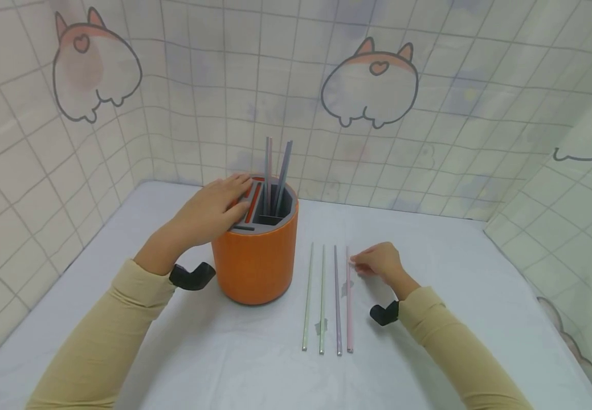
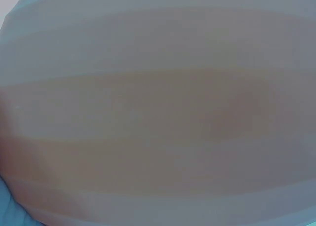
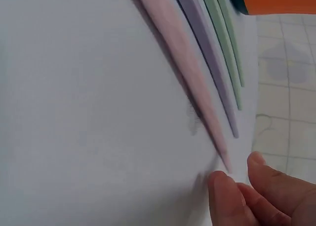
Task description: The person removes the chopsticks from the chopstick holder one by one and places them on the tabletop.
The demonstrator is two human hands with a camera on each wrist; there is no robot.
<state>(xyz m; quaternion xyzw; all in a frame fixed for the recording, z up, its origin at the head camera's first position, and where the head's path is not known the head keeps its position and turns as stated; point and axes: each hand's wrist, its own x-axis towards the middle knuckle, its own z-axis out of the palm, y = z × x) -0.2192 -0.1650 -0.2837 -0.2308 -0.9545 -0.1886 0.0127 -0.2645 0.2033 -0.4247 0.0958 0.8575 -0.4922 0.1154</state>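
My left hand rests on top of an orange utensil holder, its fingers spread over the grey divided insert. Several chopsticks in pink and purple tones stand upright in one compartment. On the table lie a pink chopstick, a purple chopstick and two green chopsticks, roughly parallel. My right hand is at the far, thin end of the pink one. In the right wrist view, the fingertips stand apart just beyond that tip. The left wrist view is filled by a blurred, close surface.
A white cloth covers the table. Behind and at both sides hangs a checked curtain with cartoon prints. Black wrist pieces show under both sleeves.
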